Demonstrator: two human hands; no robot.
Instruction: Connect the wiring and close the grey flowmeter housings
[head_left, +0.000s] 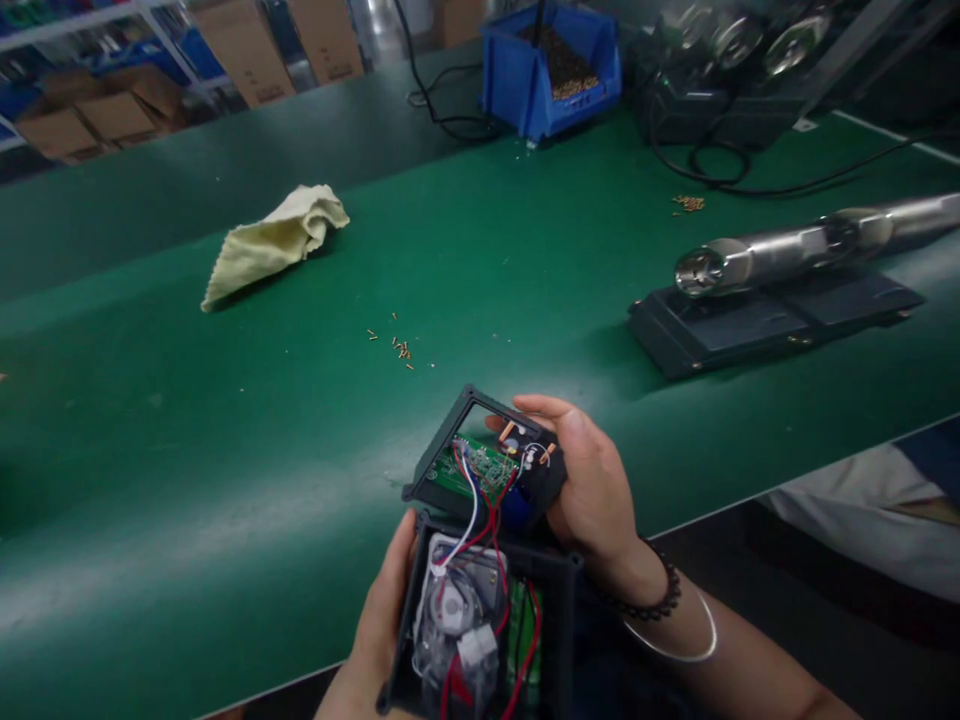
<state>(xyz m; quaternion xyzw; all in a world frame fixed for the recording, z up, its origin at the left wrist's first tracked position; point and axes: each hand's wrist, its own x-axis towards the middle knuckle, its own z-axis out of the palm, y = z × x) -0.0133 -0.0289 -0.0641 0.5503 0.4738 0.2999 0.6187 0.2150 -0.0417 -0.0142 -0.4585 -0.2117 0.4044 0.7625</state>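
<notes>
My left hand point(373, 630) grips the left side of a black plastic housing half point(555, 620) that holds a clear pump-like part, white connectors and red wires. My right hand point(592, 480) is wrapped round the other black housing half point(442, 450), which carries a green circuit board and is tilted up toward me. Red, blue and white wires point(480, 510) join the two halves. Both are held just above the near edge of the green table point(225, 480).
A yellow cloth point(274, 240) lies at the left. Small brass screws point(401, 346) are scattered mid-table. A metal cylinder tool point(795, 252) rests on a dark base point(757, 330) at right. A blue bin point(517, 80) of screws, cables and cardboard boxes stand behind.
</notes>
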